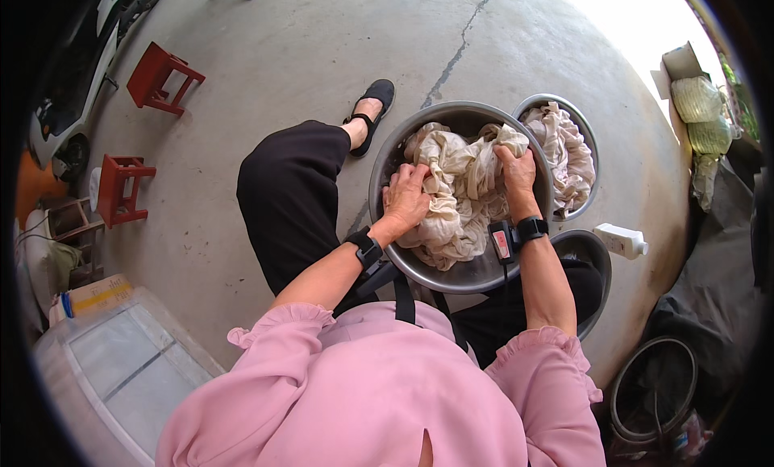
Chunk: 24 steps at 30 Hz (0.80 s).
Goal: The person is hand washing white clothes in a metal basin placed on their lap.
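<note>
A large steel basin (387,134) sits before me, heaped with crumpled cream cloth (459,195). My left hand (408,195) presses on the left side of the heap, fingers curled into its folds. On the right, my right hand (516,168) grips a bunched part of the same cloth near the basin's right rim. Both wrists wear black straps, and a small device with a label hangs beside the right one. A smaller steel basin (595,165) stands at the upper right, holding more twisted pale cloth (561,153).
Another steel basin (595,255) is partly hidden by my right leg. A white plastic bottle (621,241) lies on the concrete floor beside it. Two red stools (160,77) and a motor scooter (75,98) are at the left. Dark sheeting (695,279) and a wheel (615,400) lie at the right.
</note>
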Each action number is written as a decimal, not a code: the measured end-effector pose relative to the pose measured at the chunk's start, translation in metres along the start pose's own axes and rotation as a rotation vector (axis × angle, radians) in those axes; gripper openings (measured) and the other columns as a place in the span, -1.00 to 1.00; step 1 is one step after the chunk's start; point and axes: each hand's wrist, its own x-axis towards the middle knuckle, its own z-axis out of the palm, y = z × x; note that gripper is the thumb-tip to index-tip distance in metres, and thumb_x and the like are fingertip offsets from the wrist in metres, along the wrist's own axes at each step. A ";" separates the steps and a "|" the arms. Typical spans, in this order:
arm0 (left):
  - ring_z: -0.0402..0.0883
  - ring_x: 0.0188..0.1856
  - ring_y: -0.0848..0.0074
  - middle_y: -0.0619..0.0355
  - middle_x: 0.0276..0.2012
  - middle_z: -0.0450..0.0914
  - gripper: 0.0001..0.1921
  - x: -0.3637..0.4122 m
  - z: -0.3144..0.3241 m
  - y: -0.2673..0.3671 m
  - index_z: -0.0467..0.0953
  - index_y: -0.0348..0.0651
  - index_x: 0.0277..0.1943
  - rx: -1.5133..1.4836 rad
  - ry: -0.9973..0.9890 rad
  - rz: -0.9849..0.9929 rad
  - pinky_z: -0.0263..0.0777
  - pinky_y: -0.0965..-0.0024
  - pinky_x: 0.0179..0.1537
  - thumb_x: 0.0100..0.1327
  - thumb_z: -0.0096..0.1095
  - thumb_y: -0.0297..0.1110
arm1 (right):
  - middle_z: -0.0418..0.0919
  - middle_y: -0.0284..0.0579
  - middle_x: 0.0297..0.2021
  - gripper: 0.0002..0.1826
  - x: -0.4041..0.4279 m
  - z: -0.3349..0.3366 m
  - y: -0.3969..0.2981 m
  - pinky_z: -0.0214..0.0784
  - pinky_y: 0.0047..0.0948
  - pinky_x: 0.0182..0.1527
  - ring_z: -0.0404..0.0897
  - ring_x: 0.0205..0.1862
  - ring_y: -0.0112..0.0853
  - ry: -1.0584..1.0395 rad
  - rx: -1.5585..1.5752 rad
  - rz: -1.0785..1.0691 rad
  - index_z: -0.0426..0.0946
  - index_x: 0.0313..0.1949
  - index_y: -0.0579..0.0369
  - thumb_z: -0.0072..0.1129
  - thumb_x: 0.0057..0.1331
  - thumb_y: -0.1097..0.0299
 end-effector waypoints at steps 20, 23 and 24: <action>0.44 0.04 0.51 0.10 0.00 0.53 -0.56 0.024 -0.022 0.027 0.44 -0.34 0.07 -1.155 -0.008 -0.371 0.28 0.43 0.08 0.29 0.03 -0.15 | 0.30 0.02 0.06 -0.35 -0.171 0.029 -0.049 0.34 -0.25 0.03 0.32 0.08 -0.02 -0.235 -0.373 -0.698 0.23 0.13 0.13 0.08 -0.05 0.55; 0.44 0.11 0.35 0.01 0.04 0.52 -0.46 0.020 -0.028 0.020 0.37 -0.32 0.14 -0.663 0.123 -0.275 0.28 0.36 0.11 0.24 0.12 -0.08 | 0.40 0.02 -0.06 -0.45 -0.163 0.034 -0.062 0.37 -0.28 -0.02 0.42 0.00 -0.08 -0.253 -0.322 -0.761 0.33 0.07 0.16 0.09 0.00 0.55; 0.44 0.11 0.35 0.01 0.04 0.52 -0.46 0.020 -0.029 0.018 0.37 -0.32 0.14 -0.666 0.126 -0.274 0.28 0.36 0.11 0.24 0.12 -0.08 | 0.45 0.02 -0.14 -0.52 -0.152 0.023 -0.057 0.38 -0.31 -0.07 0.48 -0.10 -0.11 -0.412 -0.159 -0.618 0.39 0.01 0.17 0.10 0.02 0.54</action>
